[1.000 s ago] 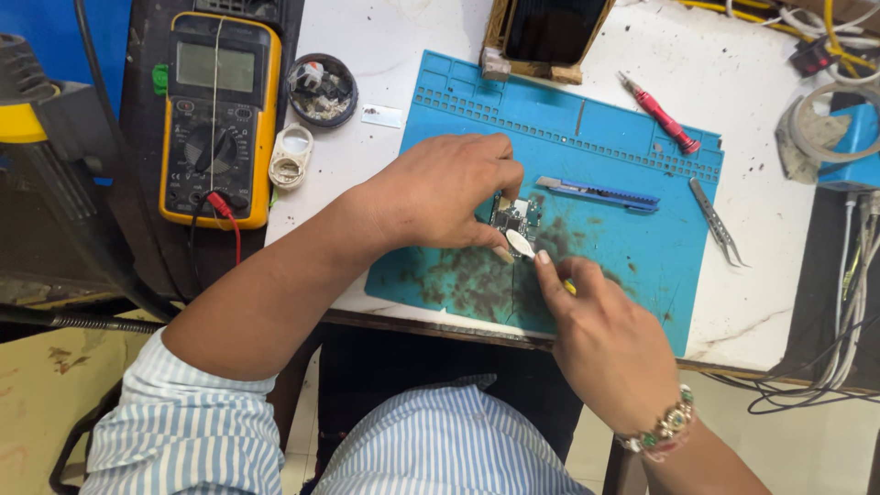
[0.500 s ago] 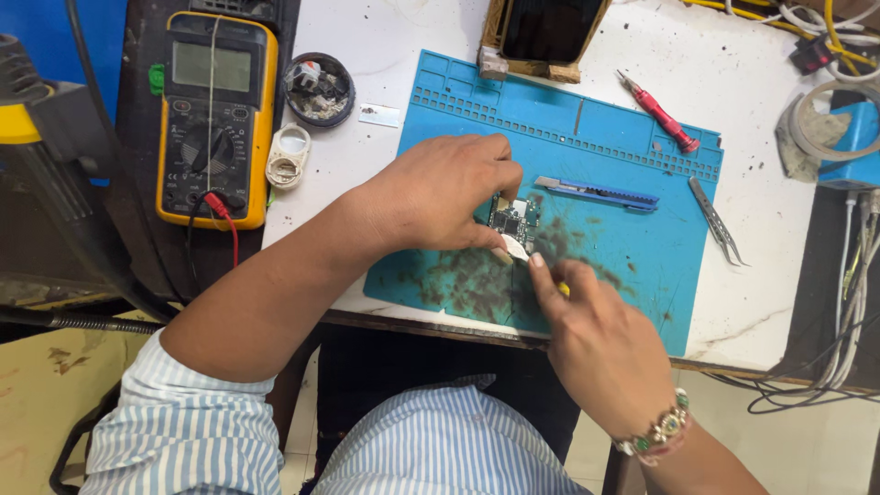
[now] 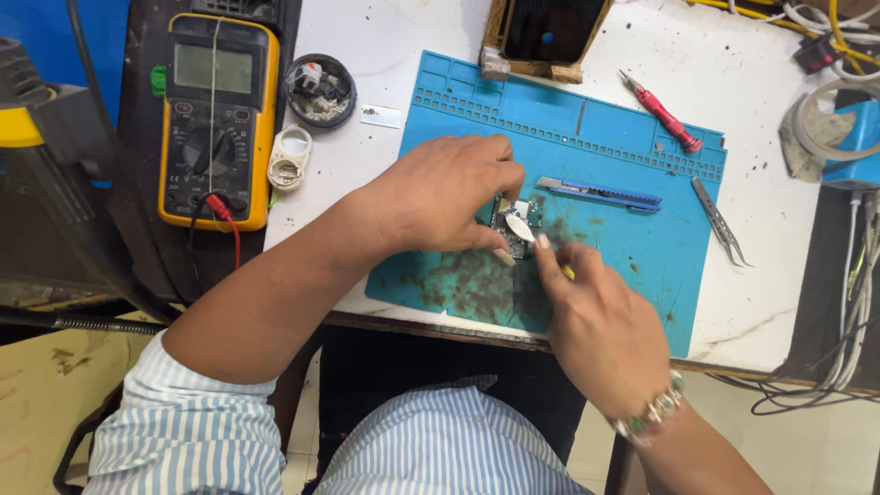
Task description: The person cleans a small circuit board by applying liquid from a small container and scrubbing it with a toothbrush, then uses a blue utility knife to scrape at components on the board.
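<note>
Two hands working | we are pinching the small circuit board (image 3: 515, 226) with left hand (image 3: 445, 197) | right hand (image 3: 600, 321) closing around a thin tool, approaching from below-right

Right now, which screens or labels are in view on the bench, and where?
Multimeter screen: far left, grey rectangle in a yellow and black case.
Phone: top centre in a wooden holder, dark screen.
White slip: small rectangle on the table by the mat's top left corner.

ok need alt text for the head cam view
Seen from above, a left hand pins a small circuit board on a stained blue work mat while the right hand works it with a small tool. A yellow multimeter, red screwdriver and tweezers lie around.
</note>
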